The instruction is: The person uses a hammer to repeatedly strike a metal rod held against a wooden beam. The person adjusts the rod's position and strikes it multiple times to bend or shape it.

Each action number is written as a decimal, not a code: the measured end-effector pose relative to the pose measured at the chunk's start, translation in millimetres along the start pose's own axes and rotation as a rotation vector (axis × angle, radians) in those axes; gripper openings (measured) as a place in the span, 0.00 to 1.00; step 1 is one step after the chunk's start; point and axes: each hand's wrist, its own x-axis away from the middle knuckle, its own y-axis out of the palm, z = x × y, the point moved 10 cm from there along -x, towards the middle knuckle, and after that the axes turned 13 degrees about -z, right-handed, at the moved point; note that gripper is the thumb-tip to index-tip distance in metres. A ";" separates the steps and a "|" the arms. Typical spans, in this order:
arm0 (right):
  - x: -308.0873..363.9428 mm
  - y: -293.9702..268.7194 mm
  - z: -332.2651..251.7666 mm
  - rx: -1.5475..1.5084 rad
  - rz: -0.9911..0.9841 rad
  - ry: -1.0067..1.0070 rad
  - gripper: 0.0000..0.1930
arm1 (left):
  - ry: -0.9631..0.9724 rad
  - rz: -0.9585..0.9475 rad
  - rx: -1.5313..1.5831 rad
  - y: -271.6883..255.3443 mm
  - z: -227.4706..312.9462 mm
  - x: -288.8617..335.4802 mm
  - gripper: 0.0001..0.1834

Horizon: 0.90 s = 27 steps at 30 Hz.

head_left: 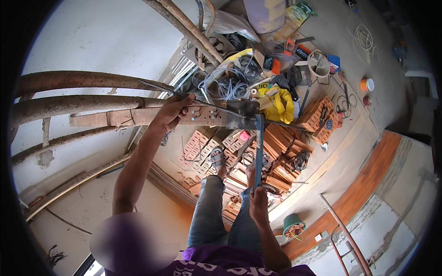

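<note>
A thin steel rod [214, 106] runs slantwise over a wooden plank [96, 118] in front of me. My left hand [171, 112] is closed around the rod, above the plank's middle. Several short metal pegs [212, 112] stand up from the plank, and a dark metal plate [235, 108] covers its right end. The rod's right end reaches that plate. A long blue metal bar [259, 154] has its far end at the plate, touching or close to the rod's end; I cannot tell which. My right hand [258, 202] grips the bar's near end.
Rusty poles [69, 103] cross the left side, by the wall. Below the plank, hollow bricks [200, 147] lie around my feet. Beyond it are tangled clear tubing [225, 83], a yellow bag [278, 103] and an open bucket [318, 63]. A green bucket [293, 225] stands at right.
</note>
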 end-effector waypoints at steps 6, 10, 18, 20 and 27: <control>-6.5 16.0 -6.9 0.083 -0.002 -0.089 0.29 | -0.066 0.041 0.127 -9.1 8.6 24.9 0.14; -12.7 17.9 -12.9 0.130 0.070 -0.115 0.24 | 0.072 0.198 -0.812 -37.3 66.3 46.2 0.14; -18.5 11.6 2.7 0.075 0.056 -0.097 0.27 | 0.481 -0.333 -1.631 12.7 84.9 -2.6 0.16; -16.5 0.2 8.9 -0.015 -0.037 -0.071 0.26 | 0.681 -0.345 -1.632 25.5 90.4 6.1 0.17; -11.4 24.3 7.9 -0.274 -0.213 0.056 0.27 | 0.659 -0.195 -1.727 18.6 83.8 7.7 0.19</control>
